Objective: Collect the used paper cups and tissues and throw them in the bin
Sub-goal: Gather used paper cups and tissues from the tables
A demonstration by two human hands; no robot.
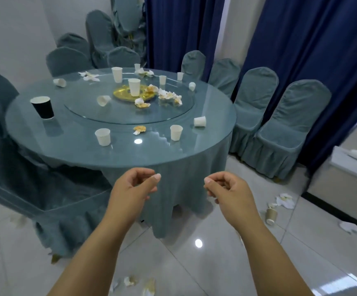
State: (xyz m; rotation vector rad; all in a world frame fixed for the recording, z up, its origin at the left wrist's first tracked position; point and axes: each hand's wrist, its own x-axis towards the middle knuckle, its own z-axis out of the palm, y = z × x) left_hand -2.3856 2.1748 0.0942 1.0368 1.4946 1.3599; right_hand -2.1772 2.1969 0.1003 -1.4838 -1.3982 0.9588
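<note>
A round glass-topped table (45,146) carries several white paper cups, some upright like the near-left cup (103,136) and near-right cup (176,132), some tipped over like the one at the right edge (200,121). A black cup (42,107) stands at the left. Stained crumpled tissues (169,95) lie on the glass turntable and one (139,129) near the front. My left hand (131,194) and right hand (229,192) hover in front of the table with fingers loosely curled, holding nothing. No bin is in view.
Covered chairs ring the table: one close at the left (13,178), several at the right (284,133). A brown cup (271,215) and tissues (285,200) lie on the tiled floor at right, more tissue scraps (130,282) by my feet. Blue curtains hang behind.
</note>
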